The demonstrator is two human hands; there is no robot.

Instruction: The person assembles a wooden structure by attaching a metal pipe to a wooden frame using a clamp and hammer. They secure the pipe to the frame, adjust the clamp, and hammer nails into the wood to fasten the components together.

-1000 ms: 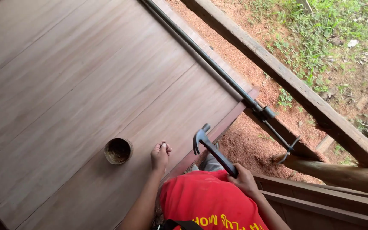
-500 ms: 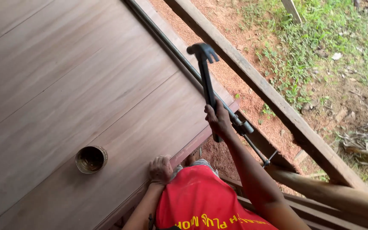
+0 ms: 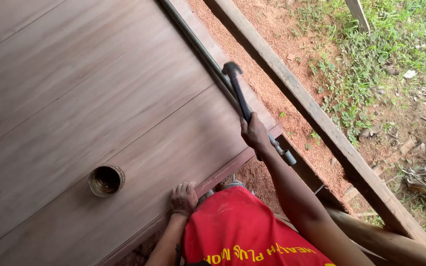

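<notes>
**Hammer up over the panel edge**

Right hand [image 3: 254, 133] wrapped around the dark handle of a hammer [image 3: 237, 91], fingers clamped tight on it low on the shaft. Hammer head sits above the hand, over the far edge of the panel [image 3: 99, 98], close to the grey pipe [image 3: 198, 49] that runs along that edge. Whether the head touches panel or pipe, cannot tell.

Left hand [image 3: 183, 198] rests on the near edge of the panel, fingers curled together and pressed down on the wood. If anything is pinched under them, it is too small to see.

Panel: wide, brown, wood-grain sheets with faint seams running across. A reddish strip trims its near edge, right under the left hand.

Tin [image 3: 106, 180]: small, round, open, standing upright on the panel, left of the left hand and apart from it. Contents dark, not readable.

Person wears a red shirt [image 3: 237, 231] with yellow lettering, at the near edge of the panel, below both hands.

Beyond the panel's far edge: a long beam [image 3: 321, 123] lying parallel to the pipe, over red dirt [image 3: 272, 74]. Past the beam, grass [image 3: 371, 49] and scattered dry leaves. A second timber [image 3: 385, 241] lies near the panel's right corner, beside the right forearm.
</notes>
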